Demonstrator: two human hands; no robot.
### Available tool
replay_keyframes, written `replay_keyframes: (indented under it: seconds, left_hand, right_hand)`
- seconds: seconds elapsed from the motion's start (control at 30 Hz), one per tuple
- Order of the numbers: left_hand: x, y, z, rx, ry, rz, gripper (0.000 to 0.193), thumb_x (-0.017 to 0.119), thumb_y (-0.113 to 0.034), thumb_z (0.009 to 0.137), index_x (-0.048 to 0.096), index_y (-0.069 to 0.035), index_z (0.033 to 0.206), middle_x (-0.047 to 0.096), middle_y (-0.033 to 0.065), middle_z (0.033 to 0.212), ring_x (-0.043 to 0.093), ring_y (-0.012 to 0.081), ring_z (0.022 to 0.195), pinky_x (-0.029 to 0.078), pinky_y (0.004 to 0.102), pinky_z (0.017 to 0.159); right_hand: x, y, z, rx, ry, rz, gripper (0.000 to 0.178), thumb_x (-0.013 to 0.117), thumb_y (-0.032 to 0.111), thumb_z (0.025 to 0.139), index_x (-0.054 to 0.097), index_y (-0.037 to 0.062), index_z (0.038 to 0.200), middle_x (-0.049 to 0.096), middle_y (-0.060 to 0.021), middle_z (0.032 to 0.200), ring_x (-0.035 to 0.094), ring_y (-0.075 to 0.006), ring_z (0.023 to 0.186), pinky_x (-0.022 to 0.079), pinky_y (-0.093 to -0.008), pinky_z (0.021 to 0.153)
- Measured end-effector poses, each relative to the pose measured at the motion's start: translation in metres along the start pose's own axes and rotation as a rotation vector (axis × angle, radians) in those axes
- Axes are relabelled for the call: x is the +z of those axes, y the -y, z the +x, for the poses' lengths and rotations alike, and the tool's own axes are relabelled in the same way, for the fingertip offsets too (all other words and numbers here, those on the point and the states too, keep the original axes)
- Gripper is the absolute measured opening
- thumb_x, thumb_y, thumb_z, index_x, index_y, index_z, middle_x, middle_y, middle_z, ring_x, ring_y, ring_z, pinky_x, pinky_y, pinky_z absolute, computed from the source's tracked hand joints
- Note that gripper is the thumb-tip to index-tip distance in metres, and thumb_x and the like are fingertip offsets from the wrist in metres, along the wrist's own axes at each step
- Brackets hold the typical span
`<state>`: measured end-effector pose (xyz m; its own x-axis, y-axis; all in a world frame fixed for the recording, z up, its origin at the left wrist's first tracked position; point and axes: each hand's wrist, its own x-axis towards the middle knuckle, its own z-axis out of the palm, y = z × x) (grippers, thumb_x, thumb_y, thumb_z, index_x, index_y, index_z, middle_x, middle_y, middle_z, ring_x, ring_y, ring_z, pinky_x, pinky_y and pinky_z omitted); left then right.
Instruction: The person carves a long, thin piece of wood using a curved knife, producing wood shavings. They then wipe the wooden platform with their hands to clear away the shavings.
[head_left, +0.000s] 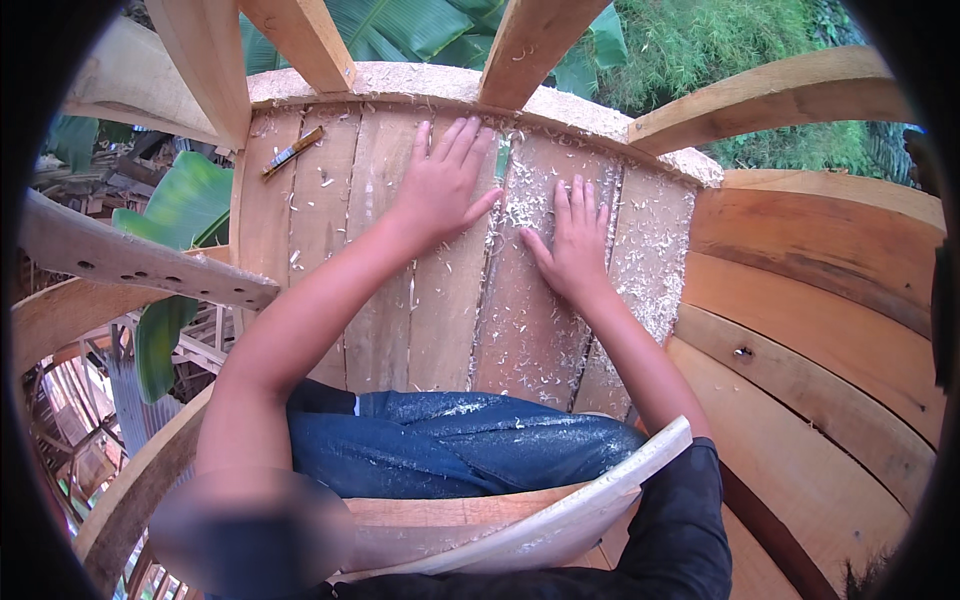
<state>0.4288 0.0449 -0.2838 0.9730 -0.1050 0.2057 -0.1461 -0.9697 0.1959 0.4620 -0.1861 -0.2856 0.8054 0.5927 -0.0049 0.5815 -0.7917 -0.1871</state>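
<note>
My left hand (pixel 450 178) lies flat on the wooden planks (pixel 380 250), fingers spread toward the far crossbeam. To its right, my right hand (pixel 577 240) also rests palm down with its fingers stretched out. Neither hand holds anything. Pale wood shavings (pixel 650 275) are scattered over the boards, thickest around and to the right of my right hand. A narrow gap (pixel 503 157) between two boards shows green just right of my left fingertips. At the far left of the planks lies a slim brown and yellow stick-like item (pixel 292 153), its kind unclear.
A rough crossbeam (pixel 430 82) borders the far side, with upright ribs (pixel 300 40) rising from it. Curved side planking (pixel 800 290) stands at right. A beam with holes (pixel 150 255) juts in from the left. A curved timber (pixel 560 520) crosses near my lap.
</note>
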Motion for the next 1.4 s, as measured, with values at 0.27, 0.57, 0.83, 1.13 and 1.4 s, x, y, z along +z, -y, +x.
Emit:
replay_keyframes:
  seconds: [0.27, 0.57, 0.83, 1.13, 1.4]
  left_hand:
    - [0.005, 0.028, 0.000, 0.261, -0.044, -0.094, 0.049, 0.057, -0.032, 0.089, 0.054, -0.006, 0.131, 0.052, 0.0119, 0.139, 0.042, 0.0253, 0.137, 0.018, 0.0585, 0.118]
    - [-0.001, 0.022, 0.015, -0.040, -0.066, -0.027, 0.053, 0.055, -0.027, 0.090, 0.049, -0.001, 0.136, 0.052, 0.0172, 0.137, 0.045, 0.0314, 0.131, 0.028, 0.0534, 0.113]
    - [0.013, 0.018, 0.000, 0.274, 0.017, -0.111, 0.055, 0.055, -0.023, 0.088, 0.048, -0.011, 0.141, 0.046, 0.0087, 0.147, 0.038, 0.0273, 0.140, 0.019, 0.0571, 0.118]
    - [-0.009, 0.011, -0.021, -0.136, 0.101, 0.151, 0.065, 0.054, -0.043, 0.092, 0.041, -0.008, 0.146, 0.035, 0.0157, 0.154, 0.028, 0.0281, 0.146, 0.012, 0.0584, 0.118]
    - [0.008, 0.002, -0.006, 0.210, 0.060, -0.067, 0.065, 0.054, -0.044, 0.093, 0.041, -0.011, 0.147, 0.034, 0.0128, 0.156, 0.023, 0.0288, 0.148, 0.006, 0.0591, 0.119]
  right_hand:
    - [-0.018, 0.045, 0.047, -0.222, -0.042, 0.225, 0.054, 0.063, 0.023, 0.089, 0.048, 0.0026, 0.137, 0.039, -0.0225, 0.149, 0.036, -0.0362, 0.140, 0.028, -0.0525, 0.114]
    - [-0.011, 0.019, 0.057, -0.406, 0.049, 0.243, 0.046, 0.064, 0.025, 0.089, 0.055, 0.0084, 0.132, 0.051, -0.0172, 0.140, 0.047, -0.0358, 0.131, 0.029, -0.0516, 0.115]
    - [-0.022, -0.004, 0.058, -0.289, -0.124, 0.388, 0.030, 0.067, 0.016, 0.086, 0.067, 0.0085, 0.115, 0.059, -0.0158, 0.131, 0.057, -0.0345, 0.119, 0.041, -0.0486, 0.108]
    - [-0.010, 0.015, 0.071, -0.445, 0.008, 0.260, 0.043, 0.059, 0.015, 0.087, 0.057, 0.0044, 0.128, 0.053, -0.0183, 0.138, 0.049, -0.0342, 0.131, 0.034, -0.0503, 0.112]
    - [-0.008, -0.010, 0.048, -0.025, -0.109, 0.120, 0.054, 0.057, 0.016, 0.087, 0.047, 0.0001, 0.138, 0.043, -0.0267, 0.145, 0.038, -0.0381, 0.139, 0.029, -0.0514, 0.115]
